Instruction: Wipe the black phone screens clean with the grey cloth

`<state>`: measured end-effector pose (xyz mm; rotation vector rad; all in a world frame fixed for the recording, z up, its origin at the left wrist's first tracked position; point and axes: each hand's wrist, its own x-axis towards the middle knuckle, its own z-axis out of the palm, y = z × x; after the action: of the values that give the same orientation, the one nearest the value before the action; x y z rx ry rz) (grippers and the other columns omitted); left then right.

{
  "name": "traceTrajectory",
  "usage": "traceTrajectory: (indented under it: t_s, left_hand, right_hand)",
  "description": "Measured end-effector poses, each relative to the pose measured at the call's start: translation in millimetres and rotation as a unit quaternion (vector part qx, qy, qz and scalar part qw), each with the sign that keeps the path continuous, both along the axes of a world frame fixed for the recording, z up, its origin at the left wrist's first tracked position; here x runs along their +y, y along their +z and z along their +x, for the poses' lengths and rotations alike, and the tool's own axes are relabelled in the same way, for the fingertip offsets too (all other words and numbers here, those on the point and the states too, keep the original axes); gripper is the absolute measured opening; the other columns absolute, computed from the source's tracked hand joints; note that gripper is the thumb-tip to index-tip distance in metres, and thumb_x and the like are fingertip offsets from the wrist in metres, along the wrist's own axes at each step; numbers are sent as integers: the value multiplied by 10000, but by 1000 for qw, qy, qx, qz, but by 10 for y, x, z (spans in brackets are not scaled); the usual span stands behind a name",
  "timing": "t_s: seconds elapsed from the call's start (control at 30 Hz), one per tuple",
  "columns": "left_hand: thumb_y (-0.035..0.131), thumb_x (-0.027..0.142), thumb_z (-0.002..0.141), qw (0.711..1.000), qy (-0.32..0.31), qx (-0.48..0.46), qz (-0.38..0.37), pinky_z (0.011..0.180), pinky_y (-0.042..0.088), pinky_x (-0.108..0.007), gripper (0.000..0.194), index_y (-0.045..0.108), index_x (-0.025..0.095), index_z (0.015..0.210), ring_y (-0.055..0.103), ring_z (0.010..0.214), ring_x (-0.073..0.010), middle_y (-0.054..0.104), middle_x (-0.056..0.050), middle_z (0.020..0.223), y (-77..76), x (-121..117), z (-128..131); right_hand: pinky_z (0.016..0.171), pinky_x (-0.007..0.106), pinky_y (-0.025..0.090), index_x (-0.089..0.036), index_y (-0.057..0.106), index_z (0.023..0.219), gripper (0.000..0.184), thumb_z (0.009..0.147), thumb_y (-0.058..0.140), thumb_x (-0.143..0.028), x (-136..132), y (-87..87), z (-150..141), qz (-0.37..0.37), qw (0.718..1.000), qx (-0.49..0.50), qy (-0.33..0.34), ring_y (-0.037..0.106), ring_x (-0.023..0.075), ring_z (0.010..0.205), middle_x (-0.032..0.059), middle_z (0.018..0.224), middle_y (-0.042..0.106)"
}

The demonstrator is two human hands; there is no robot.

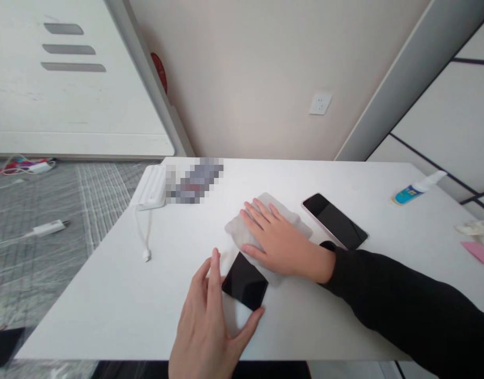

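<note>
My right hand [275, 237] lies flat with fingers stretched out on a grey cloth [261, 210] spread on the white table [108, 295]. The cloth covers the far part of a black phone [244, 281] lying face up. My left hand [210, 326] frames the near end of that phone, thumb at its right corner and fingers along its left edge, steadying it against the table. A black sleeve covers my right forearm.
A second phone [334, 221] with a pink rim lies right of the cloth. A small spray bottle [417, 188] lies far right, with crumpled tissue [476, 228] and a pink slip [479, 252]. A white power bank [153, 188] with cable sits at the back left.
</note>
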<state>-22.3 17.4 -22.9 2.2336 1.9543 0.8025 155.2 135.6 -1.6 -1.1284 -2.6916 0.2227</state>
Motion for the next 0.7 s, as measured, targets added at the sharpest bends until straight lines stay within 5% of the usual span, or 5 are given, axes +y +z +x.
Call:
traceTrajectory:
  t_s: [0.17, 0.23, 0.37, 0.57, 0.7]
  left_hand:
    - [634, 398, 902, 1000, -19, 4, 8, 921, 609, -584, 971, 58, 195, 1658, 593, 1286, -405, 477, -228, 1472, 18, -3, -3]
    - [635, 461, 915, 1000, -11, 6, 10, 915, 609, -590, 970, 69, 196, 1657, 606, 1269, -406, 489, -230, 1456, 22, -11, 2]
    - [650, 565, 903, 1000, 0, 3, 1, 912, 612, -588, 1005, 95, 202, 1657, 622, 1248, -404, 517, -228, 1424, 9, -18, 1]
    - [655, 367, 879, 1000, -23, -2, 7, 959, 593, -596, 979, 85, 193, 1656, 566, 1325, -405, 457, -228, 1500, -4, -10, -26]
    - [678, 528, 887, 1000, -6, 9, 10, 928, 605, -596, 1021, 97, 185, 1654, 599, 1282, -413, 493, -237, 1453, -3, -9, -11]
  right_hand:
    - [1319, 460, 183, -62, 367, 1571, 636, 1081, 428, -462, -220, 67, -87, -34, 983, 24, 178, 231, 262, 1583, 148, 1649, 385]
    - [1317, 440, 196, -83, 362, 1578, 718, 1060, 434, -576, -117, 57, -48, -36, 986, 24, 162, 263, 246, 1573, 136, 1653, 382]
    - [1282, 594, 204, -24, 302, 1597, 835, 1041, 413, -637, 85, -10, 38, -6, 999, 8, 38, 177, 366, 1589, 229, 1682, 256]
    - [1318, 469, 170, -38, 379, 1557, 635, 1085, 416, -461, -280, 54, -121, -20, 981, 14, 194, 220, 268, 1584, 159, 1645, 386]
    - [1300, 509, 224, -87, 348, 1589, 798, 1040, 382, -665, 18, 12, 2, -10, 993, 4, 119, 220, 276, 1587, 137, 1685, 308]
